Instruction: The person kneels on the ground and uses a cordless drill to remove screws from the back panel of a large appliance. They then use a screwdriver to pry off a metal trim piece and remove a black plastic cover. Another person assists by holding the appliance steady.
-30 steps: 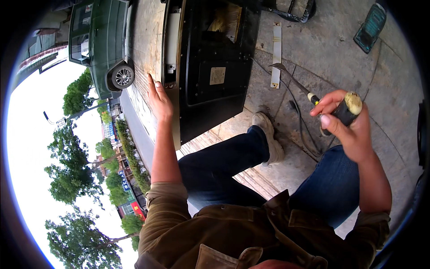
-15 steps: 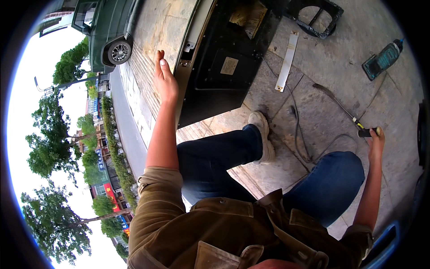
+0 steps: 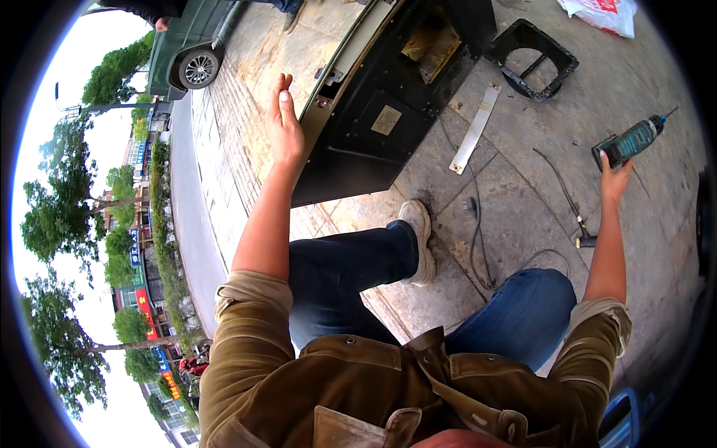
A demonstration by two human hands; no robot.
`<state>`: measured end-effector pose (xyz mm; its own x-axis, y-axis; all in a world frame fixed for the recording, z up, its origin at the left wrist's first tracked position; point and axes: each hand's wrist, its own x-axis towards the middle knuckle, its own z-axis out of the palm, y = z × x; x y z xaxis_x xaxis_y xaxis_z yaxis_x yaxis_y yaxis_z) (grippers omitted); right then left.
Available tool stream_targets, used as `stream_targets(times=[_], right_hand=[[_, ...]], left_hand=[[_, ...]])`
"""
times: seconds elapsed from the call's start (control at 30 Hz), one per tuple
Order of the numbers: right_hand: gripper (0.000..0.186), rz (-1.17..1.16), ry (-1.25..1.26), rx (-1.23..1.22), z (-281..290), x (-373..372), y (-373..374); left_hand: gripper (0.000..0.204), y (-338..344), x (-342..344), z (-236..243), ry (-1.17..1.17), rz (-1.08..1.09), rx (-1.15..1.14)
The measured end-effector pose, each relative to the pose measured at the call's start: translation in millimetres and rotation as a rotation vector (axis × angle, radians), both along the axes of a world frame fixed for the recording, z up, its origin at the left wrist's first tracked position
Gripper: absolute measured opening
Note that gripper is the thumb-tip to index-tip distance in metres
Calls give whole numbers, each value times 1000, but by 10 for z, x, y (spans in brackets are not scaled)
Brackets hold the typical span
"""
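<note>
My left hand point(image 3: 286, 131) is raised beside the upper edge of a big black metal appliance casing point(image 3: 351, 160), its fingers stretched out and the palm by the rim. Whether the palm presses on the rim I cannot tell. On the right, my right hand point(image 3: 615, 179) has its thumb and fingers around the near end of a teal-and-black drill point(image 3: 635, 142) with a blue collar and a thin bit. Just left of my right forearm, a black-handled tool point(image 3: 586, 242) with a long thin shaft lies on the paving.
A white metal strip point(image 3: 476, 131) and a black square frame point(image 3: 556, 67) with a round opening lie beyond the casing. A grey cable point(image 3: 478, 246) curls near my shoe point(image 3: 420, 239). A plastic bag point(image 3: 605, 15) lies far right. Other people stand near a green vehicle point(image 3: 183, 60).
My right hand has let go of the black-handled tool, reached forward and taken hold of the drill. The left hand stays by the casing's edge. My view has shifted a little.
</note>
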<state>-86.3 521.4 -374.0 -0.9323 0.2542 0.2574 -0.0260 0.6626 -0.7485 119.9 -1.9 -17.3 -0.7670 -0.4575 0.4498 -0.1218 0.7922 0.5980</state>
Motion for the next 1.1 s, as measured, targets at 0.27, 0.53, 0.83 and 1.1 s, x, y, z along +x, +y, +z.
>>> stream_targets(times=[0.27, 0.53, 0.83, 1.1], right_hand=[[52, -64, 256, -90, -315, -640, 431], [34, 302, -118, -426, 1186, 867, -326], [36, 900, 135, -127, 2991, 1227, -1002], [40, 1026, 144, -170, 3486, 1288, -1755]], left_hand=[[42, 241, -16, 56, -2, -169, -141], [32, 1138, 13, 151, -382, -523, 44], [38, 1494, -226, 102, -412, -449, 1241], [33, 1286, -277, 42, -65, -71, 1406]])
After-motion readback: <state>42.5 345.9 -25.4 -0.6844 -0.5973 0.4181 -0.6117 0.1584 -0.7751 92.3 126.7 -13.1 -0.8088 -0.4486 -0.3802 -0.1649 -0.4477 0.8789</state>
